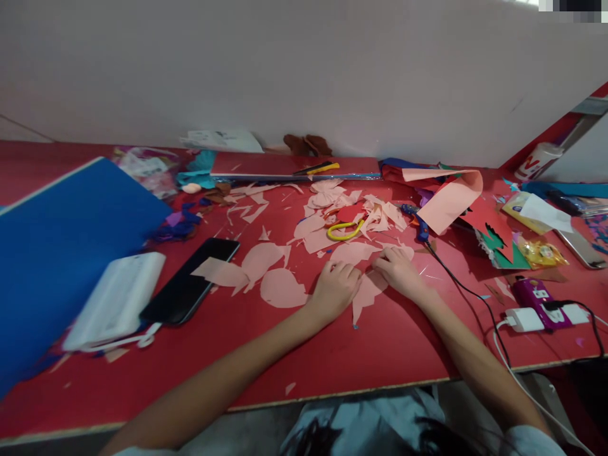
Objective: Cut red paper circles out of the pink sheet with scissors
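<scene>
Both my hands rest on the red table (pixel 389 342) among pink paper cut-outs. My left hand (pixel 335 288) lies knuckles up with its fingers curled under, on a pink paper piece (pixel 365 292). My right hand (pixel 398 269) sits just to its right, fingers bent and pressed on the same pink piece. What the fingertips pinch is hidden. A rounded pink cut-out (pixel 282 288) lies left of my left hand. Yellow-handled scissors (pixel 344 229) lie beyond the hands amid pink scraps.
A blue sheet (pixel 57 247), a white power bank (pixel 114 297) and a black phone (pixel 190 288) lie left. A blue glue gun (pixel 418 223) with a black cord, a curled pink sheet (pixel 449 199), red and green paper, a purple device (pixel 534 294) and a white plug (pixel 525 318) crowd the right.
</scene>
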{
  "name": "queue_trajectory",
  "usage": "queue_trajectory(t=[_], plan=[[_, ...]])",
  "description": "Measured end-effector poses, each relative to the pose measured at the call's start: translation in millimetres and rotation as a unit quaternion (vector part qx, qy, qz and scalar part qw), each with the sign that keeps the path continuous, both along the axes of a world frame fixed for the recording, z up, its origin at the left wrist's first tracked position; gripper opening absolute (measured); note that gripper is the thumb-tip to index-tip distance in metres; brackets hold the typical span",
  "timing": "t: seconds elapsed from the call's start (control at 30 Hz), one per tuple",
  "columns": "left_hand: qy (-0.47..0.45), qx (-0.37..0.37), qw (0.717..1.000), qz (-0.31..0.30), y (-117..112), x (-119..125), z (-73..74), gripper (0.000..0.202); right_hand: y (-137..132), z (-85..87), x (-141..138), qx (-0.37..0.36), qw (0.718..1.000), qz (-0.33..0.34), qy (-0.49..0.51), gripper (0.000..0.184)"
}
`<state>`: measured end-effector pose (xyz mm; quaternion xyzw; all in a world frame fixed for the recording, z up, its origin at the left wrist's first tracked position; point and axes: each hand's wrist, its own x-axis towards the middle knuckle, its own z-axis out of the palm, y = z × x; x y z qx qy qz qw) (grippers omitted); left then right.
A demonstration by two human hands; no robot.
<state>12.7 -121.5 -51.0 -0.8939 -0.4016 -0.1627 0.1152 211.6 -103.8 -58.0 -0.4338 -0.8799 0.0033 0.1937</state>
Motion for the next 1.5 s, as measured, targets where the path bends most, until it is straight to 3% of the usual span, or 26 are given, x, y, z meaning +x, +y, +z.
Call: queue_trajectory(t=[0.27, 0.43, 0.6, 0.77, 1.5], plan=[[-0.019, 0.023, 1.000, -0.009, -0.8, -0.9, 0.6, 0.021, -7.3, 12.7, 8.8, 0.010, 0.996, -0.087, 0.000, 0.018], [-0.014, 0.039, 0.999, -0.019, -1.3, -1.0, 3.6, 0.024, -19.0, 15.8, -2.6, -0.051, 0.998, -0.018, -0.013, 0.013], [-0.009, 0.063, 0.997, -0.051, 2.7, -2.7, 6.4, 0.026, -23.1, 12.5, -8.0, -0.080, 0.996, -0.023, -0.022, 0.009], [0.003, 0.062, 0.994, -0.086, 8.7, -5.0, 7.1, 0.024, -24.3, 12.4, -5.0, -0.071, 0.997, -0.031, -0.022, 0.008], [0.025, 0.063, 0.995, -0.076, 14.1, -2.6, -4.4, 0.029, -21.9, 7.2, -2.1, -0.015, 0.998, -0.022, -0.061, 0.016]])
